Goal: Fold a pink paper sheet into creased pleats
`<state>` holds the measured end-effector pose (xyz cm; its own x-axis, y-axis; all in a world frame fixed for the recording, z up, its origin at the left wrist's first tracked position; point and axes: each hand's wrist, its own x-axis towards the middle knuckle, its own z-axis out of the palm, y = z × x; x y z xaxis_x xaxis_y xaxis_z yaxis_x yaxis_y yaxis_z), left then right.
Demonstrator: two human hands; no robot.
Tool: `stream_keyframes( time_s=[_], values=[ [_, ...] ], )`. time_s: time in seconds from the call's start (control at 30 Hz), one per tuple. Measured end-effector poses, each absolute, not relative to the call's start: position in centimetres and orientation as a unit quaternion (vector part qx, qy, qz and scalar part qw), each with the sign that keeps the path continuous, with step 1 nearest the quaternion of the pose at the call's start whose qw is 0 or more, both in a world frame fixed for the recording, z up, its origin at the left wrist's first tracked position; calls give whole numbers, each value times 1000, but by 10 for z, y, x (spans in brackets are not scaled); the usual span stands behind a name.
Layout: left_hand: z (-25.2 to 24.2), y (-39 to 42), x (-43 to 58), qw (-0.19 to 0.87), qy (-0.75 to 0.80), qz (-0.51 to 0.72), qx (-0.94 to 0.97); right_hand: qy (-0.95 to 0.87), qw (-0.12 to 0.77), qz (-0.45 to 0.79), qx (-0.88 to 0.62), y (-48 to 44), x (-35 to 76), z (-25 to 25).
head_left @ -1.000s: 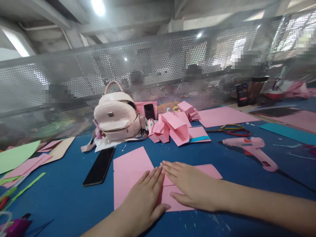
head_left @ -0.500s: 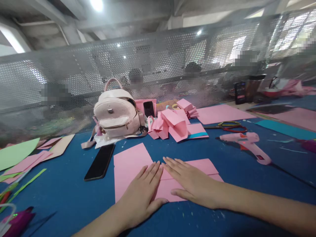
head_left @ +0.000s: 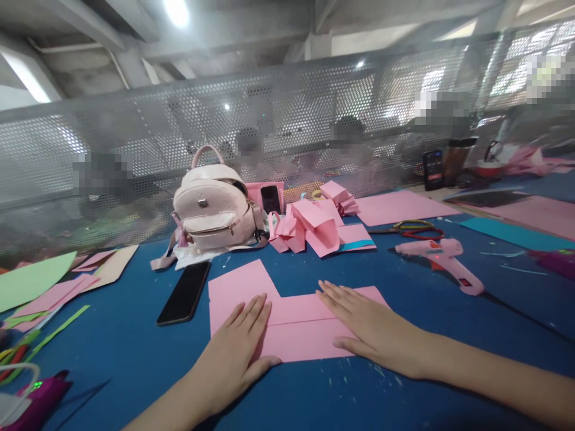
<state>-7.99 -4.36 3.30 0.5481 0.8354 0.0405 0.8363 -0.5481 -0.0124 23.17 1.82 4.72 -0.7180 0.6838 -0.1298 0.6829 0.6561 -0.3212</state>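
A sheet of pink paper (head_left: pixel 296 341) lies on the blue tabletop in front of me, with a long crease or folded edge running across it. Its left part stands taller at the back than its right part. My left hand (head_left: pixel 240 344) rests flat on the left half, fingers stretched out and pointing away. On the right half lies my right hand (head_left: pixel 371 326), also flat, its fingers reaching toward the sheet's back edge. Neither hand grips anything. Between the two hands the crease shows plainly.
A black phone (head_left: pixel 185 293) lies left of the paper. Behind stand a pale backpack (head_left: pixel 213 206) and folded pink paper pieces (head_left: pixel 314 224). To the right are a pink glue gun (head_left: pixel 442 257) with its cord and scissors (head_left: pixel 415 227). Coloured paper (head_left: pixel 33 275) sits far left.
My hands have moved apart along the pink paper, the left one leftward and the right one rightward. More of the crease shows between them.
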Motion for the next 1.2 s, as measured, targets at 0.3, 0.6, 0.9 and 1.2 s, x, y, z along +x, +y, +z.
stream_keyframes(
  time_s=[0.3,0.6,0.9,1.2],
  values=[
    [29,-55,-103,61,-489,-28,-870,-904,16,137,-405,14,254,40],
    [41,-55,-96,41,-488,13,-872,-890,15,118,-440,6,271,43],
    [60,-46,-40,-103,-389,2,-915,-898,26,90,-429,9,273,35],
    [58,-23,-6,-143,-324,-54,-933,-901,50,95,-420,10,276,31]
  ],
)
